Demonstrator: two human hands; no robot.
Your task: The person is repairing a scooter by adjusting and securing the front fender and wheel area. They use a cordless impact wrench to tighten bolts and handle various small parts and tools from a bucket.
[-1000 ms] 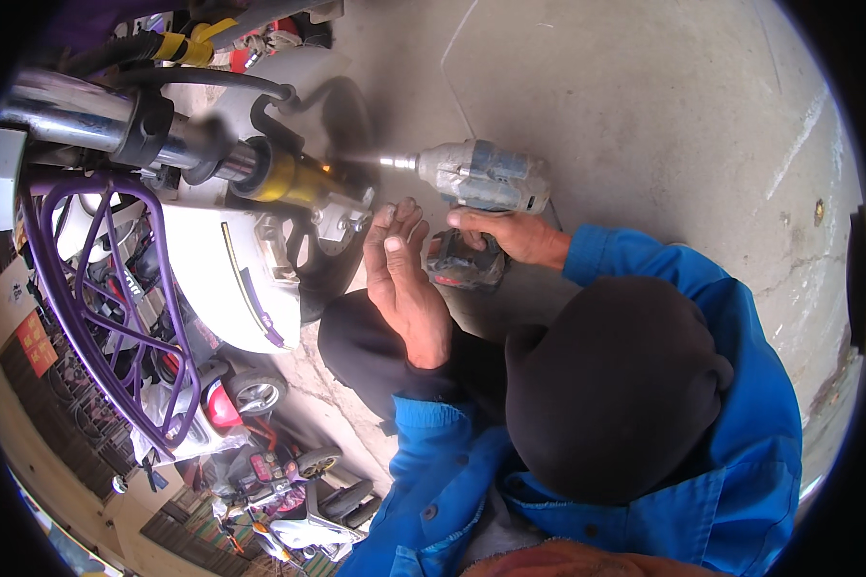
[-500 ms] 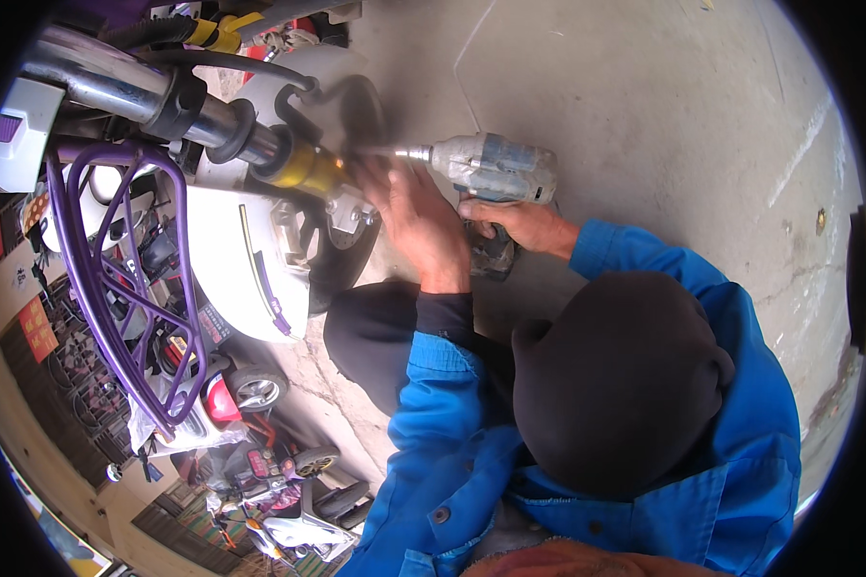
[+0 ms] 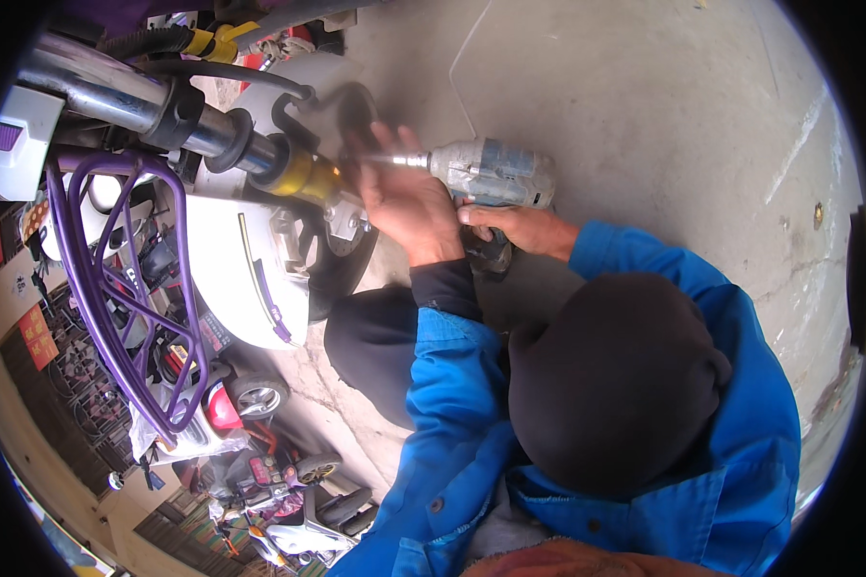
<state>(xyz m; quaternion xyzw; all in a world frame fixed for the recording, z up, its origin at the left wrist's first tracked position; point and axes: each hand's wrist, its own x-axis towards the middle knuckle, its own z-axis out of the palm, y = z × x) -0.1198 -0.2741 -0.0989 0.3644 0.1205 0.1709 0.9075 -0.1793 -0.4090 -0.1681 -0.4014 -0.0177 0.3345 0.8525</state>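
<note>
In my right hand [image 3: 522,229] is a worn grey-blue cordless impact wrench [image 3: 498,173], gripped by its handle. Its shaft [image 3: 409,161] points left toward the yellow lower end [image 3: 308,177] of a scooter's front fork. My left hand [image 3: 412,207] is turned palm up beside the shaft, fingers apart and slightly blurred. Those fingers reach past the shaft; whether they touch it I cannot tell. The chrome fork tube [image 3: 106,85] slants in from the upper left. Close by my left hand is a silver bracket [image 3: 343,221] by the dark wheel, which is partly hidden.
A white fender [image 3: 236,274] and a purple tubular frame [image 3: 115,288] stand at the left. Several parked scooters [image 3: 298,481] fill the lower left. My dark-clad knee [image 3: 370,346] is close to the wheel. Concrete floor [image 3: 664,115] stretches away to the right.
My left hand has rolled over to palm up, its fingers spreading and moving slightly up by the shaft. The impact wrench stays nearly in place in my right hand.
</note>
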